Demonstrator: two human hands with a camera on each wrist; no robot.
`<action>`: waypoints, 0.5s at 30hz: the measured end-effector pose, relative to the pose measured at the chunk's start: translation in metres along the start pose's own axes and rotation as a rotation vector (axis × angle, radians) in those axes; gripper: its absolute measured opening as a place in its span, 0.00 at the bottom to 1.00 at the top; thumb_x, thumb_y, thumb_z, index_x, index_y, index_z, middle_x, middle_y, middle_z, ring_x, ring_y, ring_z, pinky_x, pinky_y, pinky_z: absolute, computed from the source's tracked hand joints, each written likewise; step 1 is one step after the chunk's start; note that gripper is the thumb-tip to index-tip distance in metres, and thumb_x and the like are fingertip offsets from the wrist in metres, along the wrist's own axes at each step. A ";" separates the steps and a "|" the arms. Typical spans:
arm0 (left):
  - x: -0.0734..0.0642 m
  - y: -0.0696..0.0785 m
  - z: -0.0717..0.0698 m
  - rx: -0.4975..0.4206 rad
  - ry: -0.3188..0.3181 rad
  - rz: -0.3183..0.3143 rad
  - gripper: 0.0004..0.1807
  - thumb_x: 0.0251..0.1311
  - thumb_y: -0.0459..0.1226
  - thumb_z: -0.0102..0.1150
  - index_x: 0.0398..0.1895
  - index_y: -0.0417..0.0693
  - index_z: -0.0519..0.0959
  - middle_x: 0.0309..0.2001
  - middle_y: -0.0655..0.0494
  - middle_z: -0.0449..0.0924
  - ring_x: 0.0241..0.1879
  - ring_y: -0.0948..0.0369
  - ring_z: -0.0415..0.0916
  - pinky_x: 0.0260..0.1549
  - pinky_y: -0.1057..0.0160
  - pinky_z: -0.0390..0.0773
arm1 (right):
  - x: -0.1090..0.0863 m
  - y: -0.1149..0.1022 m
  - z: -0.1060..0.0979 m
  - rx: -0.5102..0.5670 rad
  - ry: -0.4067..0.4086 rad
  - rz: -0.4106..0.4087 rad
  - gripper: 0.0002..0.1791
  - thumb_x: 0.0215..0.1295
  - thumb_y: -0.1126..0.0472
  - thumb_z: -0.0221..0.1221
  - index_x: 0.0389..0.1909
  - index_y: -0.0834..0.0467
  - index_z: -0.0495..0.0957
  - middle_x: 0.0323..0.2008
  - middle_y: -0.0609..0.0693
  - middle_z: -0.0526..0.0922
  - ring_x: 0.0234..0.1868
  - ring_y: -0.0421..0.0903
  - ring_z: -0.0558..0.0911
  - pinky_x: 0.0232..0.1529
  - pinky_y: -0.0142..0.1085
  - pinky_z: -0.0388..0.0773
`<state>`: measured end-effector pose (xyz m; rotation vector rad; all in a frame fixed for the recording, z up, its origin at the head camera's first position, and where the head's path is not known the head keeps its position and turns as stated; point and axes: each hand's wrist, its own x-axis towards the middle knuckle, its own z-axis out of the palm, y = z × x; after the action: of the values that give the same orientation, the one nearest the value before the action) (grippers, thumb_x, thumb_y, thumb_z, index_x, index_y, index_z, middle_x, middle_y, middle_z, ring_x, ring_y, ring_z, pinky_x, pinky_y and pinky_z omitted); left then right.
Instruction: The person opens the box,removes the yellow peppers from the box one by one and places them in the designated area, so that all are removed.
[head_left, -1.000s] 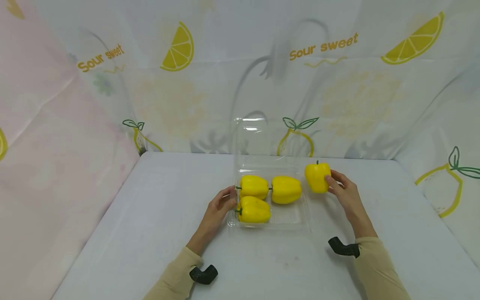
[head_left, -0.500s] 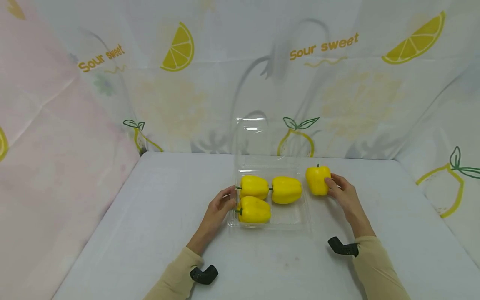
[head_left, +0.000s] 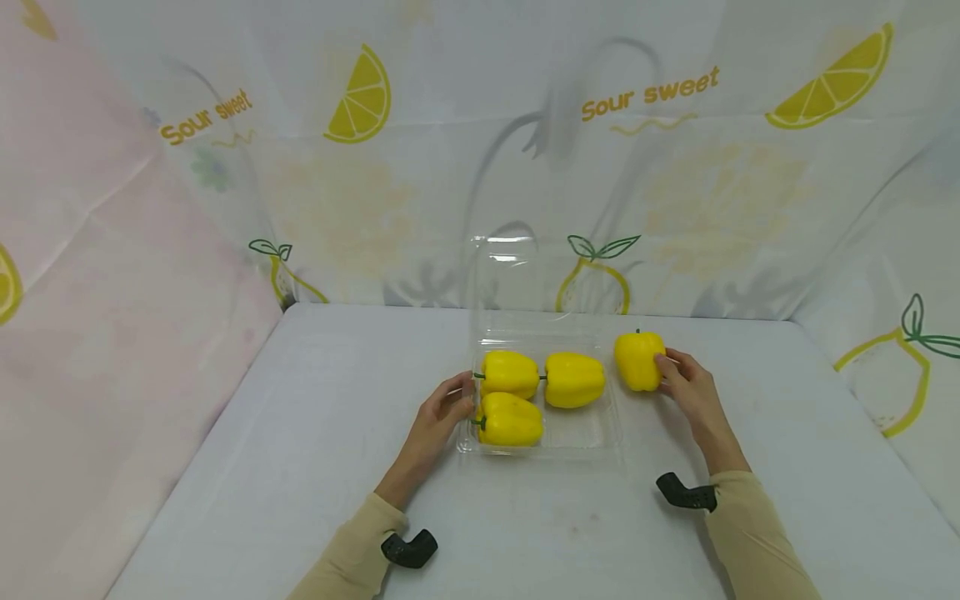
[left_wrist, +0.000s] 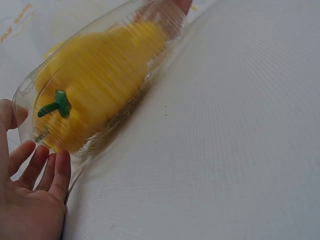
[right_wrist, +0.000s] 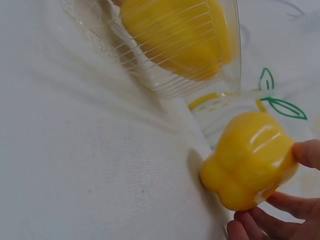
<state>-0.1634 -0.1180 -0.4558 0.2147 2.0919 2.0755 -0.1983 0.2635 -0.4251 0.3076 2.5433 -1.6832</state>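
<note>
A clear plastic clamshell box (head_left: 581, 433) stands with its lid raised. Three yellow bell peppers lie in it: one at the back left (head_left: 510, 372), one at the back right (head_left: 574, 380) and one at the front left (head_left: 512, 420). My left hand (head_left: 442, 410) holds the box's left edge, its thumb showing through the plastic in the left wrist view and the fingertips at the near wall (left_wrist: 35, 185). To the right of the box, my right hand (head_left: 690, 385) grips a fourth yellow bell pepper (head_left: 639, 362) between thumb and fingers, stem up. The box's front right part shows bare plastic.
A white-covered table (head_left: 337, 400) lies under everything. Behind it hangs a cloth backdrop (head_left: 420, 200) with lemon prints, and the transparent raised lid (head_left: 502, 258) overlaps it. Black curved pieces sit at both wrists, one left (head_left: 409, 548) and one right (head_left: 686, 492).
The right hand has lowered the bell pepper slightly over the last second, beside the box. The left hand and the peppers in the box have stayed in place.
</note>
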 end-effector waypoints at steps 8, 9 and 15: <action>0.005 -0.012 -0.001 0.023 0.031 0.023 0.25 0.65 0.43 0.54 0.65 0.54 0.66 0.65 0.54 0.66 0.65 0.57 0.66 0.59 0.71 0.69 | 0.005 0.003 -0.002 -0.032 0.019 0.017 0.43 0.69 0.34 0.37 0.72 0.63 0.52 0.68 0.64 0.60 0.61 0.55 0.67 0.42 0.20 0.73; 0.005 -0.012 -0.001 0.028 0.029 0.026 0.25 0.65 0.44 0.54 0.65 0.54 0.66 0.65 0.54 0.66 0.65 0.57 0.66 0.59 0.71 0.69 | 0.005 0.004 -0.003 -0.034 0.024 0.021 0.42 0.69 0.34 0.37 0.71 0.63 0.53 0.68 0.64 0.61 0.60 0.54 0.67 0.41 0.19 0.73; 0.005 -0.012 0.000 0.035 0.034 0.024 0.25 0.65 0.44 0.54 0.65 0.54 0.66 0.65 0.54 0.66 0.65 0.57 0.66 0.60 0.69 0.70 | 0.007 0.007 -0.003 -0.002 0.035 0.050 0.42 0.69 0.34 0.36 0.71 0.63 0.55 0.68 0.63 0.60 0.60 0.52 0.66 0.39 0.18 0.72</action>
<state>-0.1674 -0.1170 -0.4683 0.2118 2.1566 2.0720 -0.2033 0.2696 -0.4310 0.4001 2.5392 -1.6726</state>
